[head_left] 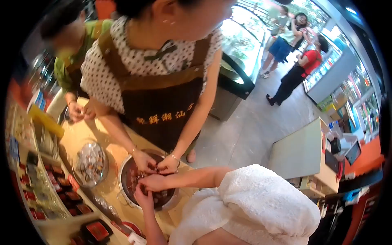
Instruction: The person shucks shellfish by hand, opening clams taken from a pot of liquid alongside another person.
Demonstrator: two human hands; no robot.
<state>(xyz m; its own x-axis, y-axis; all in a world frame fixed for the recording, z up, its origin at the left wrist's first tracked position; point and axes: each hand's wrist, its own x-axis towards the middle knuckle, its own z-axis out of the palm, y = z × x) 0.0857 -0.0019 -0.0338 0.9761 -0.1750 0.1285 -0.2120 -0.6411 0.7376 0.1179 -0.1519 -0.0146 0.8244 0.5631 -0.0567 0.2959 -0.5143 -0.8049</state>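
Note:
A metal pot (123,185) with side handles stands on the wooden table, holding dark reddish liquid with small pieces in it. My right hand (153,182) reaches over the pot from the right, its fingers closed together. Close beside it, my left hand (143,198) is at the pot's near rim with fingers pinched. Whatever lies between my fingers is too small to make out. Across the pot, a co-worker in a brown apron has both hands (166,164) over the same liquid, near mine.
A metal bowl (104,173) of shiny, shell-like pieces sits left of the pot on the wooden table (73,136). Shelves of packaged goods (61,190) line the left. Another person works behind the bowl. A glass display case (241,61) and several people stand farther back.

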